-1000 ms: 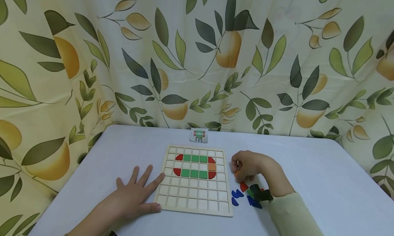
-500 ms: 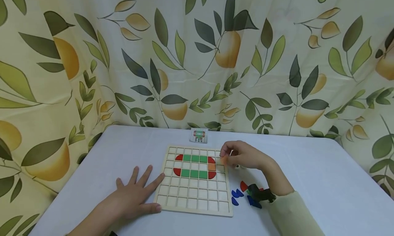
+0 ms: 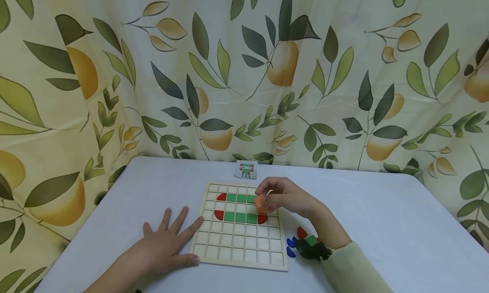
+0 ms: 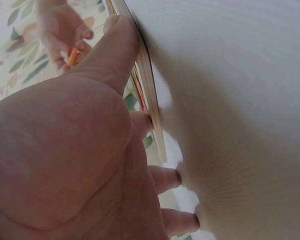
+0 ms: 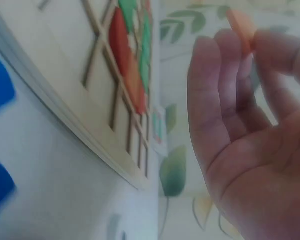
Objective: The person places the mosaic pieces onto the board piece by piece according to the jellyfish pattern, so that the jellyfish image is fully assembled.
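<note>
A square wooden grid board [image 3: 238,241] lies on the white table, with two rows of green square tiles [image 3: 240,217] ended by red quarter-round tiles [image 3: 219,215]. Over its upper right part, my right hand [image 3: 288,198] pinches an orange square tile [image 3: 260,200] between thumb and fingertips. In the right wrist view that orange tile [image 5: 243,30] is raised off the board. My left hand [image 3: 162,245] lies with spread fingers at the board's left edge, thumb and index finger touching it. The upper right red tile is hidden behind my right hand.
A small picture card [image 3: 246,169] lies behind the board. Right of the board are blue pieces [image 3: 291,252], a red piece [image 3: 302,232] and a green piece [image 3: 311,240], partly covered by the black device [image 3: 314,250] on my right wrist. A leaf-patterned curtain [image 3: 244,72] hangs behind.
My right hand has carried the orange tile from beside the loose pieces up and left, over the board's right columns. The left hand has stayed at the board's edge.
</note>
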`<state>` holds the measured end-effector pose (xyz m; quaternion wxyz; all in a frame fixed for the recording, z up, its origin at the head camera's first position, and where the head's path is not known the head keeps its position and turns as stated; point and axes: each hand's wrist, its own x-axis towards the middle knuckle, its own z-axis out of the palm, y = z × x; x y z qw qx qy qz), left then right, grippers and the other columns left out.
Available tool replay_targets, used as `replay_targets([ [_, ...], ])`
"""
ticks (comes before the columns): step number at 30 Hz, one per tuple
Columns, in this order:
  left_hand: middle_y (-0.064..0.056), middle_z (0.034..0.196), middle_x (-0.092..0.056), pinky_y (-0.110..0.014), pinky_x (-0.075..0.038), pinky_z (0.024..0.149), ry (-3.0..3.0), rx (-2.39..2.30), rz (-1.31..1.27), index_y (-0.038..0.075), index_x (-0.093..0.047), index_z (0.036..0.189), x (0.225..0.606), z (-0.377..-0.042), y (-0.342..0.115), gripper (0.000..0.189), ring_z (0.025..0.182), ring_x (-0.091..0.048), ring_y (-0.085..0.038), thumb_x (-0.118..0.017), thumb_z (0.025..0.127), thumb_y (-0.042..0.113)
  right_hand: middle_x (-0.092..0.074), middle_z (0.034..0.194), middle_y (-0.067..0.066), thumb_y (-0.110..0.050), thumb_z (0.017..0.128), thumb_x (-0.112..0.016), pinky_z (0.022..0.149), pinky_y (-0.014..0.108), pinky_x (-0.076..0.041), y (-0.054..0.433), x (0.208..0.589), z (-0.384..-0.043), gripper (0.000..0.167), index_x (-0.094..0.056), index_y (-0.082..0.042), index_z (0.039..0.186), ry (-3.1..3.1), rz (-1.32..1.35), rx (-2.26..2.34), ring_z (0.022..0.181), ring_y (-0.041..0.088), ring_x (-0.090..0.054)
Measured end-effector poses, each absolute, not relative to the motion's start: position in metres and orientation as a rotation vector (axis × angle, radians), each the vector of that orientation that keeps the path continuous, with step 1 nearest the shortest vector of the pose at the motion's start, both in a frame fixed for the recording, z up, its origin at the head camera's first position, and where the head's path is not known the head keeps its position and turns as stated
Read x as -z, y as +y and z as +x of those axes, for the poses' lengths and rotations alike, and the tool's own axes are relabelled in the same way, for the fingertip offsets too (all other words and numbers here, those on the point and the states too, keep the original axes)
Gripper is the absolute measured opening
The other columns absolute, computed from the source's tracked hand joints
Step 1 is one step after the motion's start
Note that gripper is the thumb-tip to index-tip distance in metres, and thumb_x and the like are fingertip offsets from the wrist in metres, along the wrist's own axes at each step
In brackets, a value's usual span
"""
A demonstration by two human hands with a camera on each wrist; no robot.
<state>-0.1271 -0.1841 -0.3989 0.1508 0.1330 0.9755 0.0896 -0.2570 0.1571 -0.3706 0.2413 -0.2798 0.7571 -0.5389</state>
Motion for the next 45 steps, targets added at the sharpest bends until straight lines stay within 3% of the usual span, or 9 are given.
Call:
replay_targets([
  [9,-0.014,0.167,-0.016,-0.09,-0.013,0.088,2.799,-0.257,0.387,0.041,-0.026,0.157,0.399,-0.127,-0.184,0.095,0.146,-0.01,-0.058,-0.052,0.076,0.084,-0.061,0.097,0.01,-0.009,0.094,-0.063,0.075,0.035,-0.057,0.14,0.383,-0.25,0.017,-0.064,-0.005,0.11,2.085,-0.687,1.47,0.081,0.023,-0.064],
  [22,-0.013,0.167,-0.016,-0.09,-0.012,0.089,2.79,-0.246,0.376,0.041,-0.027,0.157,0.398,-0.128,-0.184,0.096,0.146,-0.01,-0.058,-0.053,0.075,0.083,-0.064,0.101,0.012,-0.007,0.094,-0.064,0.071,0.032,-0.055,0.131,0.384,-0.242,0.016,-0.064,-0.001,0.109,2.093,-0.731,1.412,0.081,0.024,-0.062],
  [32,-0.014,0.167,-0.016,-0.09,-0.012,0.089,2.785,-0.263,0.372,0.039,-0.028,0.157,0.394,-0.127,-0.183,0.096,0.146,-0.01,-0.058,-0.056,0.075,0.082,-0.068,0.102,0.008,-0.007,0.094,-0.064,0.068,0.033,-0.054,0.123,0.381,-0.237,0.013,-0.066,-0.006,0.106,2.155,-0.766,1.332,0.079,0.024,-0.062],
  [38,-0.013,0.167,-0.016,-0.09,-0.012,0.089,2.783,-0.252,0.373,0.04,-0.027,0.157,0.395,-0.129,-0.184,0.095,0.146,-0.01,-0.058,-0.056,0.076,0.082,-0.065,0.096,0.002,-0.01,0.092,-0.067,0.069,0.03,-0.051,0.114,0.375,-0.242,0.009,-0.067,-0.014,0.1,2.299,-0.89,1.224,0.073,0.016,-0.059],
  [45,-0.016,0.166,-0.017,-0.087,-0.008,0.096,2.774,-0.294,0.381,0.038,-0.03,0.157,0.394,-0.128,-0.183,0.095,0.145,-0.01,-0.059,-0.058,0.077,0.08,-0.066,0.086,-0.003,-0.013,0.09,-0.073,0.071,0.031,-0.052,0.085,0.367,-0.252,0.008,-0.07,-0.016,0.096,2.423,-0.938,1.074,0.079,0.016,-0.059],
])
